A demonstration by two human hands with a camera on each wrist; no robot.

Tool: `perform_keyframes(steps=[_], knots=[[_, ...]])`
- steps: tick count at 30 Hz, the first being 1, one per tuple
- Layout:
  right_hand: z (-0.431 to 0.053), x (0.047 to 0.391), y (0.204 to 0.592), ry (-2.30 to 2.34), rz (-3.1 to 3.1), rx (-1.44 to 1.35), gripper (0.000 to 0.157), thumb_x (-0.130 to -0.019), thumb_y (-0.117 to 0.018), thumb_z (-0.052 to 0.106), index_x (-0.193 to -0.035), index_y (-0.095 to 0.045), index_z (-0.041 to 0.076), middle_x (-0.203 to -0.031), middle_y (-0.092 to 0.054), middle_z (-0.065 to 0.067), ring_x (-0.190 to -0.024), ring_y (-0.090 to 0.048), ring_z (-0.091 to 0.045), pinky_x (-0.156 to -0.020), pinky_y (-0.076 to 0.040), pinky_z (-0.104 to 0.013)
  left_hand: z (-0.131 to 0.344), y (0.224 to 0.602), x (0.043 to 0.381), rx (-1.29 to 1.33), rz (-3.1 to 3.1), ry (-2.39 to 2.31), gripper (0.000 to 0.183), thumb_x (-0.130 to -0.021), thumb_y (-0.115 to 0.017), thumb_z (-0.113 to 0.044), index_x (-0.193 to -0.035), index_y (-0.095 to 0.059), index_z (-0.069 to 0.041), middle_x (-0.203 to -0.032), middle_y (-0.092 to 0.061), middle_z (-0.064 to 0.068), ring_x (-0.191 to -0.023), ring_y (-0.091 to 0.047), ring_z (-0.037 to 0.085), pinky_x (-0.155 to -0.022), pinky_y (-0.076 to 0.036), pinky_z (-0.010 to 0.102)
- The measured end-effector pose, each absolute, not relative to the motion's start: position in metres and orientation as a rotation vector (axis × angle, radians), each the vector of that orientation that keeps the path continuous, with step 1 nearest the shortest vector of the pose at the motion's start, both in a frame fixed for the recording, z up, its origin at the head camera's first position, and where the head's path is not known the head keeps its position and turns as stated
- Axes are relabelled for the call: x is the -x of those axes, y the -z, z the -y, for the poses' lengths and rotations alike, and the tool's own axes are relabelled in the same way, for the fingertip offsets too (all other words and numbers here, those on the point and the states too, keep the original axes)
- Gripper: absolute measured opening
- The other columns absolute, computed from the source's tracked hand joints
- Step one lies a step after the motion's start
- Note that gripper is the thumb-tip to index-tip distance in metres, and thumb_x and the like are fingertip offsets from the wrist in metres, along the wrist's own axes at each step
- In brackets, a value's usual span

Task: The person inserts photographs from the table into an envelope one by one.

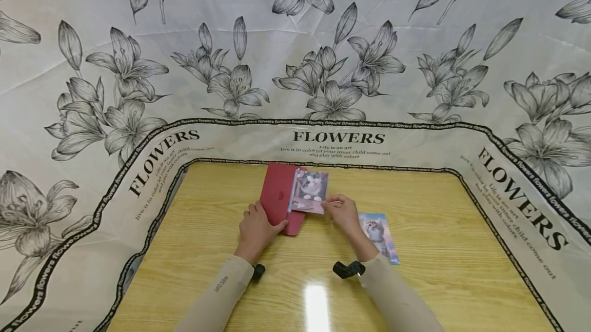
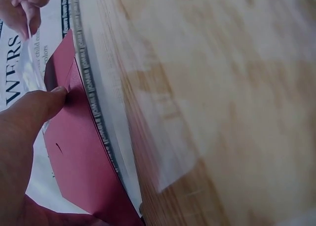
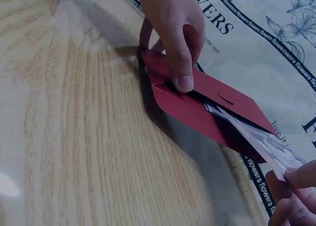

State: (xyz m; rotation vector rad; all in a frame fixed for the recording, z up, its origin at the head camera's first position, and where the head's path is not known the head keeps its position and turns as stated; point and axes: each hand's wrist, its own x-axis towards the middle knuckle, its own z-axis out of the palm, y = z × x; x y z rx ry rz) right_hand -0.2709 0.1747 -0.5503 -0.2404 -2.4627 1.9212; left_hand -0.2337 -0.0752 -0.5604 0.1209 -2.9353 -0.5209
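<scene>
My left hand (image 1: 259,229) grips a red envelope (image 1: 276,193), its thumb on the front by the opening and its fingers behind. In the right wrist view the envelope (image 3: 227,95) is tilted, its flap (image 3: 187,112) folded open. A cat picture card (image 1: 313,188) stands partly out of the opening; other card edges (image 3: 213,109) show inside. My right hand (image 1: 342,214) pinches the card's lower right corner between thumb and fingers. Another cat card (image 1: 378,234), with pastel colours, lies on the table beside my right wrist, partly covered by the forearm.
The wooden table (image 1: 221,280) has a bright light reflection near its front. Behind it and at both sides hangs white cloth (image 1: 258,139) with flower drawings and lettering. A black wrist camera (image 1: 348,269) is strapped on my right wrist, another (image 1: 258,272) on my left.
</scene>
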Motion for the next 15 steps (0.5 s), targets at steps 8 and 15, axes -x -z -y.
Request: perform_keyframes(steps=[8, 15], knots=[[-0.155, 0.274, 0.556, -1.942, 2.403, 0.223, 0.016, -0.097, -0.079, 0.009, -0.105, -0.070, -0.002, -0.072, -0.071, -0.003, -0.058, -0.059, -0.017, -0.051, -0.044, -0.026, 0.075, 0.562, 0.234, -0.114, 2.931, 0.505, 0.105, -0.082, -0.081, -0.072, -0.142, -0.052, 0.009, -0.119, -0.061, 0.024, -0.102, -0.064, 0.037, -0.078, -0.062, 0.050], [-0.141, 0.277, 0.562, -1.946, 2.336, 0.175, 0.015, -0.097, -0.079, 0.004, -0.104, -0.068, -0.004, -0.068, -0.069, 0.000, -0.056, -0.056, -0.012, -0.050, -0.041, -0.022, 0.076, 0.564, 0.235, -0.109, 2.920, 0.505, 0.105, -0.083, -0.081, -0.071, -0.142, -0.052, 0.010, -0.118, -0.061, 0.024, -0.101, -0.064, 0.037, -0.077, -0.062, 0.051]])
